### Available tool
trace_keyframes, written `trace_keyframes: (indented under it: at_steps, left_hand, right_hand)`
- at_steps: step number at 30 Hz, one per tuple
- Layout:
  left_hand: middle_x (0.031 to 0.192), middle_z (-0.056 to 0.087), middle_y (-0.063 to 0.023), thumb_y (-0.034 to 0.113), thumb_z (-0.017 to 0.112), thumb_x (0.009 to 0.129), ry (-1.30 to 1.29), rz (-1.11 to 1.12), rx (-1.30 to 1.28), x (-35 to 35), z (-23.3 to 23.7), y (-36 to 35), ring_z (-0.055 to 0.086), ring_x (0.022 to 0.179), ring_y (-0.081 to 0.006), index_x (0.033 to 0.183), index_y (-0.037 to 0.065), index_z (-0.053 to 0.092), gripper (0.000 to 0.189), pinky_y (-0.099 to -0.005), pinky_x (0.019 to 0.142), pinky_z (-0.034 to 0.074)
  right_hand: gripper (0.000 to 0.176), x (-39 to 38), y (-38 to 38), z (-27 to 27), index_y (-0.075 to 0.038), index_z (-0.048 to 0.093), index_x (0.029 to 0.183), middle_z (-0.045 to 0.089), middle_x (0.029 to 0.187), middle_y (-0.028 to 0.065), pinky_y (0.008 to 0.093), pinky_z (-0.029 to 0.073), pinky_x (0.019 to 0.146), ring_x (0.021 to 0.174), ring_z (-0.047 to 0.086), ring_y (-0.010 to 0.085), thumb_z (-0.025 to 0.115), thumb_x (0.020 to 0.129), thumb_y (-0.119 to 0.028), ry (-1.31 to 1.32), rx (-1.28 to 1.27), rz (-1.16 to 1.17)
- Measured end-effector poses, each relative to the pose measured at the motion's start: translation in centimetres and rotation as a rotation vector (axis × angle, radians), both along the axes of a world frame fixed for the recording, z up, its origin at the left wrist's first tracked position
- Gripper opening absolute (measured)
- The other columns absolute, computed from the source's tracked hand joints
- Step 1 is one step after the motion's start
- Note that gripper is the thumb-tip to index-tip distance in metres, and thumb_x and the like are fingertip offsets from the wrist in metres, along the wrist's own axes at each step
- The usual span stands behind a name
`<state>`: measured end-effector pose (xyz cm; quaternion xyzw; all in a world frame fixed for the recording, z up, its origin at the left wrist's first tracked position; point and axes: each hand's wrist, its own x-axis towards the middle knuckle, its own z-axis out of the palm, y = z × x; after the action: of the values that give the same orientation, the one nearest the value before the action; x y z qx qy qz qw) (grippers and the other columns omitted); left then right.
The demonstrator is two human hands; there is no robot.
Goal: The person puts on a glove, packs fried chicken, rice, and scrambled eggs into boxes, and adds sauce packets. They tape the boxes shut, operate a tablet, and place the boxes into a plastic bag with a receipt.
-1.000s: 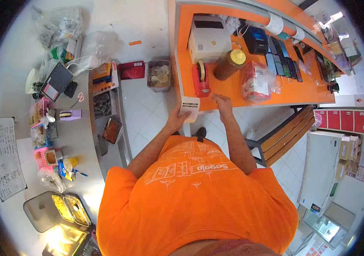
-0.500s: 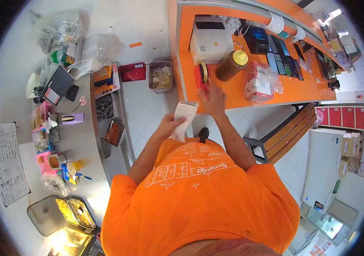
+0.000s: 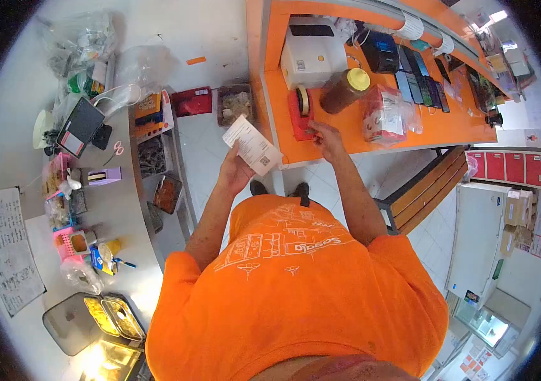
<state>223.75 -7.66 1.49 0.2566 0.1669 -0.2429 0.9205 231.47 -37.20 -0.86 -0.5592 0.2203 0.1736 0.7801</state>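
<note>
A printed white paper slip (image 3: 254, 151) is held in my left hand (image 3: 237, 170), above the floor beside the orange counter (image 3: 334, 149). My right hand (image 3: 327, 141) is over the counter's front edge with its fingers pinched together; whatever is between the fingertips is too small to make out. Just left of those fingertips stands a red tape dispenser (image 3: 300, 124) with a roll of tape (image 3: 303, 100). Behind my right hand is a brown bottle with a yellow lid (image 3: 344, 92), and to its right a red and white package (image 3: 384, 117) in clear plastic.
Behind the dispenser is a white printer (image 3: 311, 57). Several phones (image 3: 419, 82) lie farther right on the counter. A wooden bench (image 3: 426, 190) stands below it. On the left, a metal counter (image 3: 127, 209) holds a tablet (image 3: 80, 127), pink scissors (image 3: 117, 150) and baskets.
The slip has moved up and left with my left hand and now shows its printed face more fully. My right hand has drawn back slightly from the dispenser, its fingers now closed together.
</note>
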Motion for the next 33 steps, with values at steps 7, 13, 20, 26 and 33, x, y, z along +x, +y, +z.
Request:
trace_keyframes:
  at_steps: [7, 13, 20, 26, 33]
  left_hand:
    - [0.145, 0.048, -0.0137, 0.045, 0.040, 0.104, 0.033, -0.002, -0.120, 3.3, 0.6, -3.4, 0.049, 0.132, -0.0354, 0.147, 0.010, 0.035, 0.055, -0.0562, 0.108, 0.041]
    - [0.143, 0.050, -0.0146, 0.049, 0.039, 0.103, -0.069, -0.068, 0.036, 4.3, 4.0, -8.0, 0.053, 0.129, -0.0342, 0.146, 0.009, 0.035, 0.059, -0.0560, 0.105, 0.044]
    - [0.141, 0.051, -0.0147, 0.042, 0.041, 0.104, -0.089, -0.181, -0.149, 5.6, 9.3, -19.1, 0.054, 0.127, -0.0355, 0.145, 0.010, 0.036, 0.052, -0.0568, 0.101, 0.048]
    - [0.114, 0.068, -0.0118, 0.025, 0.058, 0.098, -0.487, -0.159, 0.025, 14.5, 15.2, -35.0, 0.067, 0.102, -0.0239, 0.125, 0.000, 0.058, 0.036, -0.0395, 0.086, 0.056]
    - [0.094, 0.073, -0.0158, 0.038, 0.068, 0.089, -0.849, -0.280, 1.032, 29.1, 8.7, -51.0, 0.070, 0.086, -0.0256, 0.102, 0.000, 0.071, 0.040, -0.0410, 0.075, 0.055]
  right_hand:
    - [0.010, -4.1, -1.9, -5.4, -0.001, 0.069, 0.087, 0.066, 0.097, 0.0063, 0.0335, 0.050, 0.075, 0.089, 0.062, 0.0196, 0.067, 0.086, -0.011, -0.920, -1.348, 0.124]
    - [0.017, -6.4, -5.2, -1.2, 0.001, 0.067, 0.085, 0.059, 0.078, 0.0043, 0.0279, 0.045, 0.060, 0.068, 0.055, 0.0119, 0.065, 0.093, -0.014, -0.439, -0.574, -0.023]
    - [0.027, -10.1, -7.0, 12.8, 0.002, 0.064, 0.078, 0.050, 0.058, 0.0002, 0.0258, 0.034, 0.048, 0.055, 0.042, 0.0047, 0.067, 0.094, -0.020, -0.457, -0.711, -0.028]
    - [0.026, -10.4, -19.3, 15.2, 0.001, 0.064, 0.075, 0.048, 0.058, -0.0041, 0.0246, 0.030, 0.049, 0.055, 0.037, 0.0030, 0.068, 0.093, -0.018, -0.585, -0.806, -0.425]
    - [0.024, -6.2, -30.5, 10.9, -0.003, 0.069, 0.087, 0.045, 0.054, -0.0055, 0.0239, 0.025, 0.043, 0.046, 0.036, 0.0046, 0.065, 0.095, -0.025, -0.283, -0.613, -0.333]
